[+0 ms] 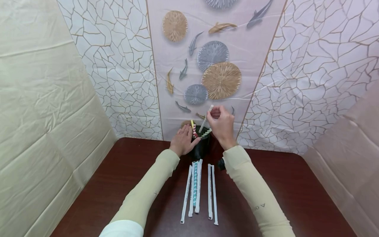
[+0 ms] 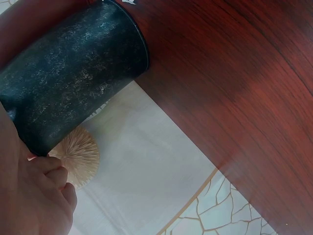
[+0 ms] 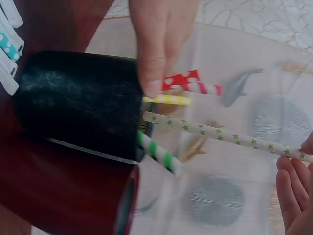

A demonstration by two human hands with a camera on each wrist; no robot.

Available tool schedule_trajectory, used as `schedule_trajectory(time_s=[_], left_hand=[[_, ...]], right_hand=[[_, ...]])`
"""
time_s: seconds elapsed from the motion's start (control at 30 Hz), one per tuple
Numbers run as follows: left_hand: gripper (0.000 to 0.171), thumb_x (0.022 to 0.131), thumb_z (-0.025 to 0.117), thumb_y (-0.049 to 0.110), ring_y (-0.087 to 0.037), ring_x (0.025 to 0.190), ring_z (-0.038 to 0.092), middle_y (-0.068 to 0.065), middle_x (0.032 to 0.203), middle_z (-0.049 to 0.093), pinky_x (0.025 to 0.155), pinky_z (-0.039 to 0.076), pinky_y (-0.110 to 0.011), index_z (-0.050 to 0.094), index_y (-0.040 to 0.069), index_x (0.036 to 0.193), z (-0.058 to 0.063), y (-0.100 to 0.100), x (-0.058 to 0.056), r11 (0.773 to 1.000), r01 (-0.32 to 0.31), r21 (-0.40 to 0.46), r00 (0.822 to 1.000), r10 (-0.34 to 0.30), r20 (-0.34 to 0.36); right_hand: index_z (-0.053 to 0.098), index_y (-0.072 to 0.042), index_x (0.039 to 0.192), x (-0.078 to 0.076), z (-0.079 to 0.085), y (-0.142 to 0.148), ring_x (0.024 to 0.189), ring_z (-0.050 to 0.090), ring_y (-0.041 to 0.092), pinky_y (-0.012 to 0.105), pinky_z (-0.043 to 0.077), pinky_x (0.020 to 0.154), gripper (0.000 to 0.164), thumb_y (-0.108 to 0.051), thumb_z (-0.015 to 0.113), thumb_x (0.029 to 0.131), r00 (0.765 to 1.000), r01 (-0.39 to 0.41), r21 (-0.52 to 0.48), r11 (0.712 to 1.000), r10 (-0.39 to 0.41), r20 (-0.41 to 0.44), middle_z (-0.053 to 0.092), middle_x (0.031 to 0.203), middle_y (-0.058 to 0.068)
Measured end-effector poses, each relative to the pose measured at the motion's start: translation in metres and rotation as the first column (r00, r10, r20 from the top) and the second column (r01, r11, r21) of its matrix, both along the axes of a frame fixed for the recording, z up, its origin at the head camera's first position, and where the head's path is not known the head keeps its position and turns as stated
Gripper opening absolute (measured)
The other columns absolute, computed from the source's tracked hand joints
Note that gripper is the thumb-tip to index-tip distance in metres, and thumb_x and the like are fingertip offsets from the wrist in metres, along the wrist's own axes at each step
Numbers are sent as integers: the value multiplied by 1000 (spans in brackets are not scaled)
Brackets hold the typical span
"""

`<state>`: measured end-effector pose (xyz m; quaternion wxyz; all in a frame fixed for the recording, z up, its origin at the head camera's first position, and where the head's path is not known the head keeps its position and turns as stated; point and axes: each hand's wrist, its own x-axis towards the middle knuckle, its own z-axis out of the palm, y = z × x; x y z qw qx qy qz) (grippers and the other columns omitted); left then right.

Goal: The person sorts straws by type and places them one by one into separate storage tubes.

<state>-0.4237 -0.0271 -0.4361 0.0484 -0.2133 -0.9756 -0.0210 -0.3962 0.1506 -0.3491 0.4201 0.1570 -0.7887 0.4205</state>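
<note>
My left hand (image 1: 181, 141) holds the rim of a dark green-black cup (image 1: 199, 152), thumb on the near side. In the left wrist view its fingers (image 2: 59, 178) bend at the mouth of the cup. My right hand (image 1: 222, 125) pinches the upper end of a white paper straw with green stars (image 3: 210, 133). The straw slants down, its lower end right at the cup's mouth. Inside the cup lean a yellow dotted straw (image 3: 173, 100), a green-and-white striped straw (image 3: 159, 152) and red-and-white straws (image 3: 208, 88).
Several straws in white wrappers (image 1: 186, 194) lie in two groups on the dark red wooden table (image 1: 245, 197), with a teal patterned straw (image 1: 195, 184) among them. A dark red cylinder (image 3: 73, 181) stands beside the cup. Patterned cloth (image 1: 127, 65) hangs directly behind the table.
</note>
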Motion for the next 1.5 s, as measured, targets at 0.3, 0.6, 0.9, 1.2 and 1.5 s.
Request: schedule_trajectory(time_s=[0.3,0.6,0.9,1.2,1.5], left_hand=[[86,111,18,65,-29,166,16,-18,177,17,136,18,-41,16,2,169,-1,3,0,1000,-2,-21,1000,2,3],[84,112,20,64,-30,166,16,-18,177,17,136,17,-42,17,1,169,2,0,1,1000,2,-4,1000,-2,6],[85,112,20,63,-31,166,17,-20,176,18,135,19,-43,17,0,168,1,0,2,1000,5,-1,1000,-5,-2],[85,112,20,64,-31,166,16,-20,177,17,136,18,-42,16,0,168,0,1,1,1000,6,3,1000,-6,6],[84,112,20,63,-31,166,16,-19,177,17,136,18,-42,17,0,168,-1,1,0,1000,10,7,1000,-10,3]], right_hand=[[72,5,118,0,-16,-1,97,80,33,44,66,88,36,-23,80,96,995,-17,59,998,11,103,79,106,21],[74,3,112,13,-14,4,88,80,32,43,67,80,26,-17,79,96,994,-39,97,995,28,110,80,99,19],[75,4,108,34,-11,11,83,80,31,43,66,77,26,-18,80,96,984,-66,137,988,41,176,81,95,18],[76,0,109,55,-14,10,83,81,28,45,66,74,30,-27,78,98,955,-74,235,969,1,298,82,94,15],[76,0,108,65,-28,6,84,80,25,43,66,76,28,-25,79,97,905,-126,300,946,-14,424,82,94,13]])
